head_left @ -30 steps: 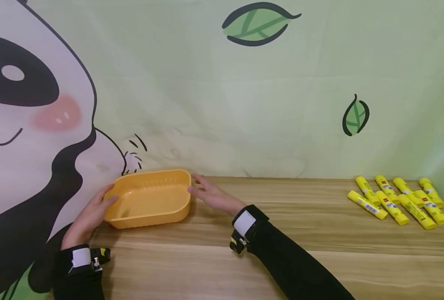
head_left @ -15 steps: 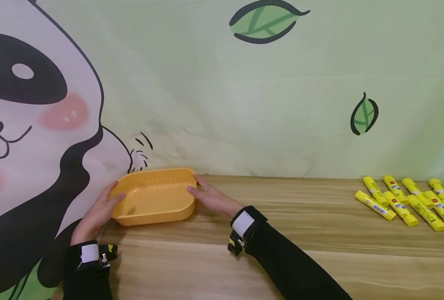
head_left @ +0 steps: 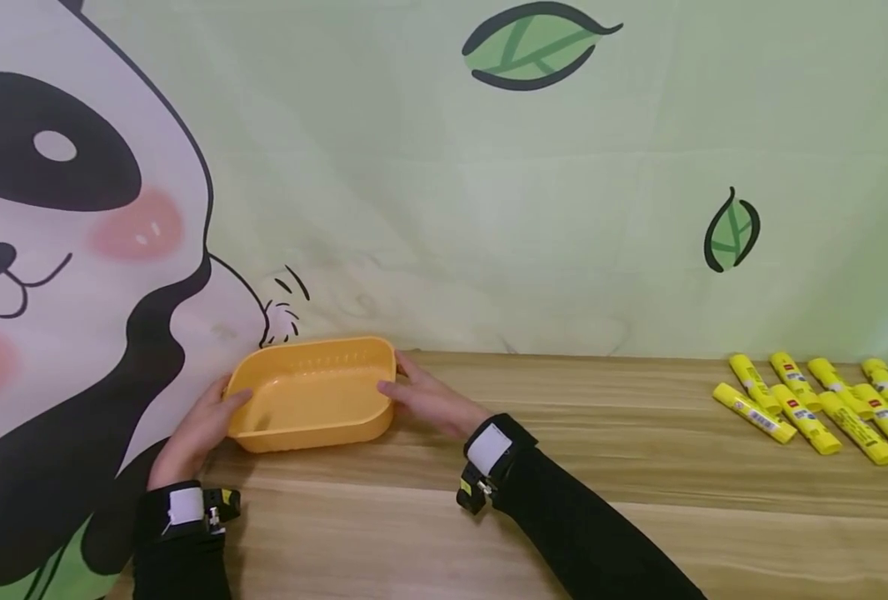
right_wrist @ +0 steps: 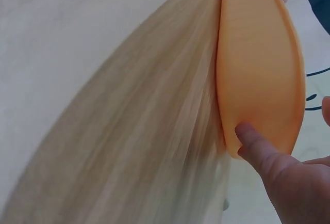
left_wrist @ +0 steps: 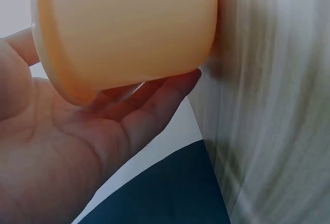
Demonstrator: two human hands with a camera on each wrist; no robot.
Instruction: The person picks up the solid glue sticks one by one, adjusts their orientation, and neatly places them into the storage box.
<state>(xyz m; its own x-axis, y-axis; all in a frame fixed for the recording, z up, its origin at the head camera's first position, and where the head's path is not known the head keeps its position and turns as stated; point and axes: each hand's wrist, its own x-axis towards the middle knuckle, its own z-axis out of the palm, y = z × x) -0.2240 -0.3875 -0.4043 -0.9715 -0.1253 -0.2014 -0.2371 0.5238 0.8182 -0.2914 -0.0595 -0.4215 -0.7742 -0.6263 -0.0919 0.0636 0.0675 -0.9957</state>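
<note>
We've got both hands on the orange tray [head_left: 316, 400]. It's upright on the left part of the bench [head_left: 354, 517], long side roughly along the backdrop [head_left: 549, 208], far edge near where bench meets fabric. Base is at bench level; we can't tell if it touches along the whole length.

Left hand [head_left: 197, 429]: clamped on the tray's left end. Thumb over the rim, fingers [left_wrist: 149, 105] on the outside wall, reaching down close to the bench in the left wrist view.

Right hand [head_left: 432, 396]: clamped on the tray's right end. Head view puts the thumb at the rim; right wrist view has one fingertip against the outside wall near the corner. Remaining fingers partly hidden from us.

Glue sticks [head_left: 859, 427]: we count eight, yellow, lying on their sides at the far right of the bench, two loose rows, most slanted the same way. Well apart from tray and both hands.

Also in view: black sleeves [head_left: 594, 525], and on each wrist a black strap [head_left: 498, 446] with a white patch and a small device. Backdrop is pale green, with a printed panda [head_left: 77, 242] on our left and two printed leaves [head_left: 537, 46].
</note>
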